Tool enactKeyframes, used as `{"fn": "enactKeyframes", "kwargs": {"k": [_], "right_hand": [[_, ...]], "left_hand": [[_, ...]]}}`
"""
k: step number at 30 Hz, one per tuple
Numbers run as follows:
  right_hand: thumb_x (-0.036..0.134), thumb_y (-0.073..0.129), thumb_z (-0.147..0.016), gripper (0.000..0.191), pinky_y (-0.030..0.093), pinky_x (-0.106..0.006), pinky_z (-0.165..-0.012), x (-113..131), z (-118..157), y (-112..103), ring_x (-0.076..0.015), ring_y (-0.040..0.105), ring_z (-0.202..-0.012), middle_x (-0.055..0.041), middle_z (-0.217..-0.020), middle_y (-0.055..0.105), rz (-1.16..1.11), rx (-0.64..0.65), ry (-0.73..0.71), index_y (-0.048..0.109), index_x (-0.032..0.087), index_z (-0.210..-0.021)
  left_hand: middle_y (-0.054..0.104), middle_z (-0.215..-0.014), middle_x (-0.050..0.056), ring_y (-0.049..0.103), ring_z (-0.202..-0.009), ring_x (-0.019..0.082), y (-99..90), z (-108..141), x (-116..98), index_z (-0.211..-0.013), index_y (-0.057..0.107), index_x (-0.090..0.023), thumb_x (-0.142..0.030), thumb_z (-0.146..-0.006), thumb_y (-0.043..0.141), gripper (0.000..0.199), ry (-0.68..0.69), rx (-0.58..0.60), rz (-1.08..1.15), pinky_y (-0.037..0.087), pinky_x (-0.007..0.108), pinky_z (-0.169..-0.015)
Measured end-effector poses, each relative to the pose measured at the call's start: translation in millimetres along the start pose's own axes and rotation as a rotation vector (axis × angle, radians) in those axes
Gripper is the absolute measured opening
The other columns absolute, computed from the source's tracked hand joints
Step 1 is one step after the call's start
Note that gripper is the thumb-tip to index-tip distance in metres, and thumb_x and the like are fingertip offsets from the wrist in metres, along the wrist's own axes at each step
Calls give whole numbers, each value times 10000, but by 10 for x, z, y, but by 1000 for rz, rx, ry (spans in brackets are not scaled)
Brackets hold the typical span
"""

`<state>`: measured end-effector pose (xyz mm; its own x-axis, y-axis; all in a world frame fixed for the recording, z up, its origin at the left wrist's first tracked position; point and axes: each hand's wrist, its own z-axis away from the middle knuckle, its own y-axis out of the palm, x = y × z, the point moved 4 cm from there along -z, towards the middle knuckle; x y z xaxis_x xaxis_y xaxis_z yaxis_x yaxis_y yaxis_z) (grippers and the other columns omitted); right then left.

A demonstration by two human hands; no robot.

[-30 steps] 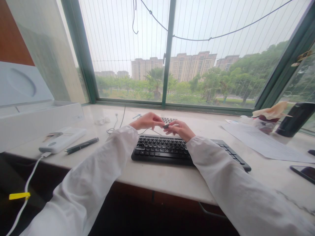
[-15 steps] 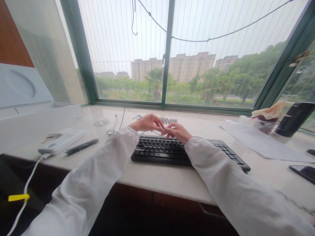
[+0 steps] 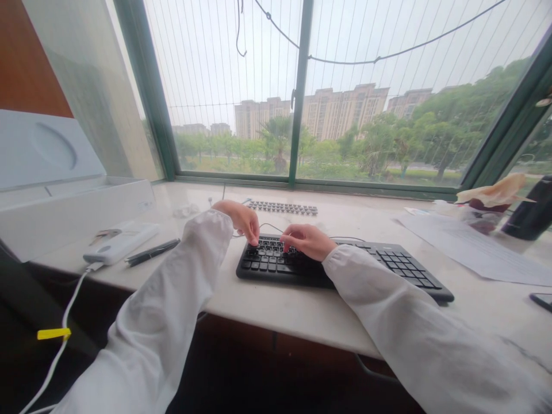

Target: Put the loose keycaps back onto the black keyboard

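Observation:
A black keyboard lies on the pale sill in front of me. Bare key sockets show in its upper left rows, while the lower rows carry keycaps. My left hand points down at the keyboard's upper left part, thumb and fingers pinched together; whatever is between the fingertips is too small and hidden to make out. Over the middle keys, my right hand has bent fingers with a gap between thumb and forefinger, the tips touching or just above the keys. Behind the keyboard, loose keycaps lie in neat rows.
To the left are a black pen, a white power bank with a plugged-in cable, and a white box. Paper sheets, a dark cylinder and a phone lie right. A window stands behind.
My hands were together above the keyboard's back edge with a small dark thing at the fingertips. They have parted: the left moved left and down to the keys, the right down onto the middle keys.

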<state>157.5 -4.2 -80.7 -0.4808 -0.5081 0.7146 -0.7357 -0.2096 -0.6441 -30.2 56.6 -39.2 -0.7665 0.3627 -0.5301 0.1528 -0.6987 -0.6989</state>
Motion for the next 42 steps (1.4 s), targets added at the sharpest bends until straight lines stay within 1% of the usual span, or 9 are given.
{"fn": "enactKeyframes", "kwargs": {"k": [5, 11, 20, 25, 29, 32, 37, 40, 42], "right_hand": [[417, 579, -837, 241, 408, -238, -550, 3, 2, -5, -115, 551, -564, -12, -709, 725, -1, -6, 9, 649, 187, -815], [426, 585, -830, 246, 410, -244, -560, 4, 4, -15, -126, 566, -577, -4, -696, 723, 20, -21, 9, 658, 193, -798], [418, 586, -832, 233, 408, -241, -555, 2, 5, -12, -127, 572, -578, 0, -692, 722, 17, -9, 13, 663, 200, -807], [425, 585, -831, 241, 407, -242, -548, 9, 10, -13, -126, 563, -571, -5, -692, 721, 21, -9, 12, 661, 197, -805], [411, 580, -839, 234, 412, -249, -568, 18, 12, -6, -136, 580, -594, -9, -685, 719, 36, -2, 8, 659, 194, -807], [386, 574, -851, 219, 414, -248, -571, 45, 21, 9, -136, 583, -594, -9, -672, 707, 76, -13, -11, 661, 189, -807], [297, 551, -892, 172, 435, -253, -667, 238, 87, 85, -127, 583, -671, -17, -793, 696, 321, -101, -267, 698, 211, -916], [264, 514, -922, 241, 447, -272, -780, 370, 144, 214, -151, 607, -850, -43, -952, 685, 414, -48, -468, 684, 240, -1091], [265, 514, -926, 271, 443, -286, -834, 413, 162, 289, -163, 601, -928, -49, -1021, 669, 456, -20, -525, 668, 266, -1149]], "left_hand": [[612, -526, 28, 444, -441, 106, 10, -50, 48, -618, 758, -207, -378, -400, 895, 309, -44, -10, 5, 319, 219, -407], [595, -502, 29, 416, -431, 118, 64, -91, 35, -654, 775, -243, -461, -520, 837, 263, -4, 96, -135, 298, 224, -376], [611, -526, 54, 429, -440, 123, 76, -68, 22, -651, 776, -189, -420, -417, 890, 348, -86, 27, -100, 298, 234, -374], [629, -562, 44, 437, -459, 122, 90, -72, 9, -684, 782, -213, -448, -478, 858, 322, -65, 50, -163, 311, 227, -384], [663, -609, 65, 511, -519, 151, 64, -57, 3, -648, 773, -203, -423, -379, 890, 366, -66, -27, -114, 345, 226, -413], [658, -639, 41, 518, -573, 146, 69, -54, 20, -693, 766, -212, -481, -442, 856, 378, -88, -11, -200, 367, 218, -467], [599, -644, -9, 469, -596, 116, 72, -91, 35, -737, 708, -191, -504, -502, 817, 407, -98, 25, -284, 348, 214, -526], [557, -638, -24, 451, -601, 110, 80, -98, 25, -750, 676, -179, -517, -495, 819, 446, -117, 47, -304, 339, 222, -547], [534, -640, -30, 449, -611, 107, 88, -84, -4, -754, 661, -176, -515, -495, 823, 457, -108, 46, -318, 335, 222, -556]]}}
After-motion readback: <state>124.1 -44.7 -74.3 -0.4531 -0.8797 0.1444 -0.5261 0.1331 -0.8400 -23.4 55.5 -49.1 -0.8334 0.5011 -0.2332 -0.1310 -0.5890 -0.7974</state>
